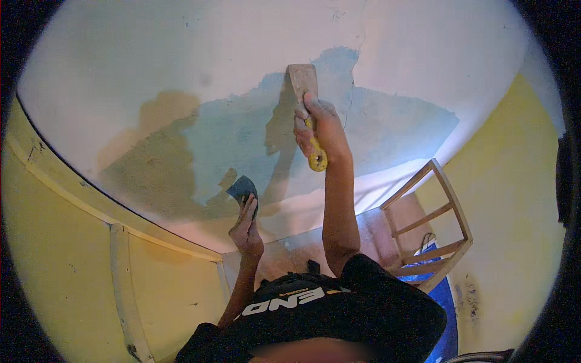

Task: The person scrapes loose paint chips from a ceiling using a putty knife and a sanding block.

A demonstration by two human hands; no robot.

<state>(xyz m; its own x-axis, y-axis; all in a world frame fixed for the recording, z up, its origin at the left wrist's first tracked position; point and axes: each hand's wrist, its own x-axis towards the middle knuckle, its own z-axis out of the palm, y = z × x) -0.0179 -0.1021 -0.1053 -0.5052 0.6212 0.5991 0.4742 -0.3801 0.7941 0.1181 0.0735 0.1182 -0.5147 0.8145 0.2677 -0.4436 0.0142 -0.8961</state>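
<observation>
My right hand grips a putty knife with a yellow handle. Its broad, smeared metal blade points upward over a painted wall surface; whether the edge touches it is hard to tell. Lower and to the left, my left hand holds a dark, bent, flexible sheet of unclear material. Behind the hands, a blue-green patch with a ragged upper border shows against the whitish coat. Shadows of the hands and arms fall across it.
A thin crack runs down the wall right of the blade. At the right stands a wooden frame with crossbars, beside a blue object. Yellow walls flank both sides; the left one has a raised vertical strip.
</observation>
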